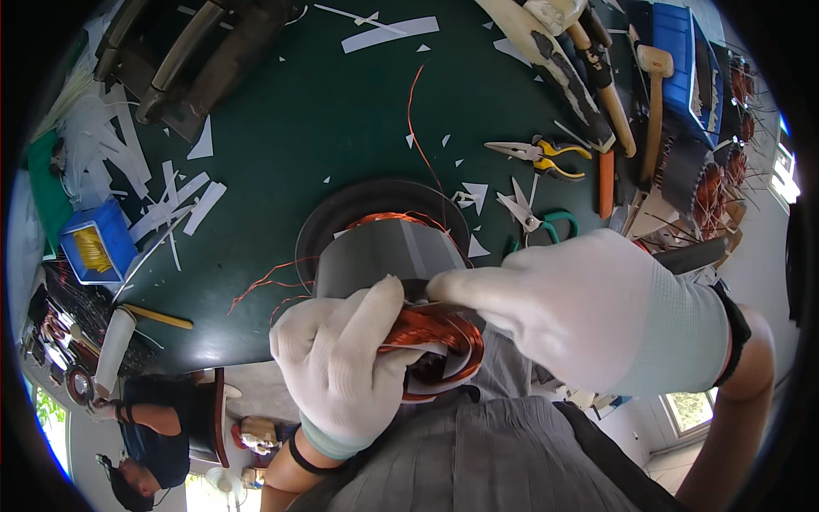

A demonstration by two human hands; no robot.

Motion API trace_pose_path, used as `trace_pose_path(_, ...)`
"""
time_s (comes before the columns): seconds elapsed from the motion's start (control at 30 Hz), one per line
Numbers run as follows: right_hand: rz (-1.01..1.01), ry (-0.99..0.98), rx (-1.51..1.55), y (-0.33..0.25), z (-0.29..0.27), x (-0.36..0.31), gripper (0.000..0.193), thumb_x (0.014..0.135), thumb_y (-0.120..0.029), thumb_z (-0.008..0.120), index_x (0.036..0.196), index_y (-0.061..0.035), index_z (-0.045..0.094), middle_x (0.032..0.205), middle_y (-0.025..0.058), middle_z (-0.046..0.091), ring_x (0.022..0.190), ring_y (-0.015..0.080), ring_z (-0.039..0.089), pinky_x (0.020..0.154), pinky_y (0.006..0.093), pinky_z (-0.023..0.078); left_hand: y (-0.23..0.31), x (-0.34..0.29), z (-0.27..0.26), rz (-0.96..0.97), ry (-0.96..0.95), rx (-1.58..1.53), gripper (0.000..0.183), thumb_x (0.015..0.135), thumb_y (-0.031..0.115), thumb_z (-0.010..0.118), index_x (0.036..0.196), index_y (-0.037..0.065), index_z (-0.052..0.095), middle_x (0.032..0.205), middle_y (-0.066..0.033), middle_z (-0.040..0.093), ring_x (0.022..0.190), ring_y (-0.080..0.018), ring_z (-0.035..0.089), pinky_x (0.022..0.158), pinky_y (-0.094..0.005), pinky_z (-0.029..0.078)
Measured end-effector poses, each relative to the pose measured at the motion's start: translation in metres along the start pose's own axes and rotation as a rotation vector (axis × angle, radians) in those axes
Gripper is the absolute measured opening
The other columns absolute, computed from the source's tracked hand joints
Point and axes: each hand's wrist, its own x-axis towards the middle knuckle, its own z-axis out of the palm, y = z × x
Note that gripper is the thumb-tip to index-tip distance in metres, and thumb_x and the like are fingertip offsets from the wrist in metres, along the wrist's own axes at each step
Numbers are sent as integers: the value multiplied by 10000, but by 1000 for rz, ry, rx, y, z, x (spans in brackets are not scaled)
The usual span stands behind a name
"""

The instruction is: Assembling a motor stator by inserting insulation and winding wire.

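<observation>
A grey motor stator [375,256] lies in front of me, its far end against a round black dish [320,224]. Copper winding wire [448,328] bulges from the near end, with white insulation strips around it. My left hand [341,358], in a white glove, is closed around the left side of this winding, index finger along the stator's rim. My right hand [580,311], also gloved, reaches in from the right with its index fingertip at the top of the rim. Its other fingers are curled, and whatever its tip pinches is hidden. Loose copper leads [273,277] stick out leftward.
Long-nose pliers [542,157] and green-handled scissors [531,220] lie beyond my right hand. Mallets [655,68] and a blue bin [682,64] stand far right. Paper strips [183,200] and a small blue box [98,247] are at left. A co-worker [153,427] sits at lower left.
</observation>
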Motion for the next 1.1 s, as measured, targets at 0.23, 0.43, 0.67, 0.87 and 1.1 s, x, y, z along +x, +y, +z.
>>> trace_pose_path(0.23,213,408,325,49,45,-14,342,989,-39,560,1308,-94,671,1038,181,727,895,361,709,805,396,571,-2,-4,-1,-11,-90,22,601,892,470,761,1286,30,650,1090,-66,742,1053,-286,587,931,-400,472)
trace_pose_path(0.43,363,879,-491,112,54,-23,535,895,-17,609,1425,-88,579,1374,174,577,1239,387,551,1077,448,418,-4,1,1,90,-45,7,516,983,510,641,1204,47,700,1104,-39,738,1087,-291,587,979,-424,458)
trace_pose_path(0.67,391,723,-139,109,154,-47,610,843,-29,660,1441,-96,561,1213,146,641,1175,358,589,989,481,477,-5,23,-1,259,-46,-11,399,773,279,728,1140,121,734,1082,37,721,928,-207,590,845,-407,479)
trace_pose_path(0.87,521,892,-291,114,194,-33,903,742,-53,701,1580,-222,411,1283,149,563,1139,388,587,985,511,489,6,36,-17,430,-68,96,495,750,277,793,1200,85,719,1132,-70,714,1064,-317,631,959,-461,484)
trace_pose_path(1.1,651,827,-225,116,201,-47,936,750,-48,700,1599,-279,382,1241,155,564,1099,371,604,904,503,539,18,-35,-8,451,142,34,389,810,98,753,1195,76,698,1144,-45,703,1058,-277,642,948,-445,504)
